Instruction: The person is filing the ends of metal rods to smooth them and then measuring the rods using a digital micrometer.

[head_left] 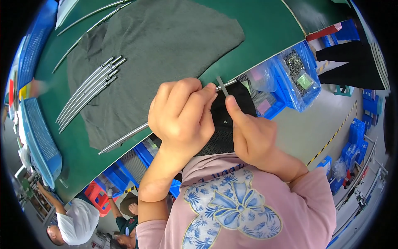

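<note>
My left hand (180, 111) is closed round a slim, shiny metal rod (129, 135). The rod slants from the cloth's near edge up to the right, and its ringed end sticks out past my fingers. My right hand (252, 135) pinches a flat grey metal strip (222, 86) like a small file, thumb along it. The strip lies across the rod's ringed end and appears to touch it. Several similar metal rods (89, 95) lie side by side on the dark grey-green cloth (166, 37), left of my hands.
The cloth covers part of a green table (273, 27). Two more rods (89, 30) lie at the far left, near blue baskets (41, 139). Blue bins, one with a bag of small metal parts (294, 66), sit along the table's near edge. Other people are at lower left and far right.
</note>
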A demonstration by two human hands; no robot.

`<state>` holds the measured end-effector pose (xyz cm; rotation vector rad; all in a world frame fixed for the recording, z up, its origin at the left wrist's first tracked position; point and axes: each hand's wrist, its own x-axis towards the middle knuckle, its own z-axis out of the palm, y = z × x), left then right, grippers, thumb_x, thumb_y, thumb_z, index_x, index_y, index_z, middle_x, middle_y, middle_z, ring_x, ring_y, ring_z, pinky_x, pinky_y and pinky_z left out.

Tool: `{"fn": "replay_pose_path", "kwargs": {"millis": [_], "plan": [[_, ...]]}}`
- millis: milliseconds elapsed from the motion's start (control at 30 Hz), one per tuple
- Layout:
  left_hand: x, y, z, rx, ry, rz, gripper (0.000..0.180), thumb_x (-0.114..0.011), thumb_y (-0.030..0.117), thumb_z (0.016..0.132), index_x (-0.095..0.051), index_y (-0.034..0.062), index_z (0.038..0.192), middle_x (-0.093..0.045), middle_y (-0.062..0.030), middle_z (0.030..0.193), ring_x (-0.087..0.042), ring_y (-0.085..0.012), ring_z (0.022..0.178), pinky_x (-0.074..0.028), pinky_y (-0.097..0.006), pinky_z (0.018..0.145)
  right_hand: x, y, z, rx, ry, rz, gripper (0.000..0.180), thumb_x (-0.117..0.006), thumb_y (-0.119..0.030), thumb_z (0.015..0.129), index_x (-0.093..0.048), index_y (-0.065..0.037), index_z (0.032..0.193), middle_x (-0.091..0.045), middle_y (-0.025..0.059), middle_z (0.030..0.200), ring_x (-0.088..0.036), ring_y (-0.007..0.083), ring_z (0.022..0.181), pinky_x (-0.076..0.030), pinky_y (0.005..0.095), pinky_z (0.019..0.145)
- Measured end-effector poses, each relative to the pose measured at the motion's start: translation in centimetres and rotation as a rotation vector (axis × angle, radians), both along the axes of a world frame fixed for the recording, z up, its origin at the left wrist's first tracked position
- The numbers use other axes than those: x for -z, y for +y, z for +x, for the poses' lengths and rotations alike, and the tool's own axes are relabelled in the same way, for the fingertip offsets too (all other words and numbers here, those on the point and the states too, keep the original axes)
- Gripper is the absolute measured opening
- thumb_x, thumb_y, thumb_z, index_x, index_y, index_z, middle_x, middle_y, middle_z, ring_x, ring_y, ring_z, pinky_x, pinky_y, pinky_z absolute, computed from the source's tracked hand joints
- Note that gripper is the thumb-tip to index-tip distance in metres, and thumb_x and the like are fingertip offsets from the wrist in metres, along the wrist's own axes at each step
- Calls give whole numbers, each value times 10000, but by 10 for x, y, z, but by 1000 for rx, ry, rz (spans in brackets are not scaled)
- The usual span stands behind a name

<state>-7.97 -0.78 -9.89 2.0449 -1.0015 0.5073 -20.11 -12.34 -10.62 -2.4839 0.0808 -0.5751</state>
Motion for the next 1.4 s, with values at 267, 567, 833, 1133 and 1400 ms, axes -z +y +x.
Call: {"fn": "replay_pose_path", "kwargs": {"millis": [267,567,833,1133,1400], "plan": [[-3,2,4,32,4,25,192,-721,25,570,-670,80,746,-582,-15,747,-539,-193,634,-431,-299,517,50,10,17,59,-372,-9,506,-580,50,685,-611,28,1190,-422,9,530,-398,140,387,-342,268,382],[-5,4,5,28,24,49,210,-723,21,554,-675,75,752,-593,-16,762,-551,-196,644,-440,-297,522,50,3,34,25,-415,-40,476,-598,36,670,-642,15,1144,-457,1,528,-396,146,384,-335,273,393],[-4,4,3,23,9,34,205,-726,24,557,-675,80,747,-592,-17,749,-549,-196,635,-435,-299,519,39,5,39,25,-366,8,471,-609,34,685,-640,10,1154,-399,-9,513,-384,144,379,-340,275,387],[-7,6,3,37,60,55,194,-745,13,582,-664,72,748,-576,-27,742,-537,-204,624,-434,-306,530,-21,-35,34,114,-96,104,292,-620,-66,778,-660,-17,1063,-510,39,524,-444,208,390,-378,296,418],[-12,4,2,24,140,57,173,-749,17,602,-657,66,740,-567,-41,741,-536,-213,630,-433,-314,546,-33,-62,83,-3,52,-5,148,-683,-177,799,-672,-66,895,-558,70,539,-507,192,426,-376,301,425]]}}
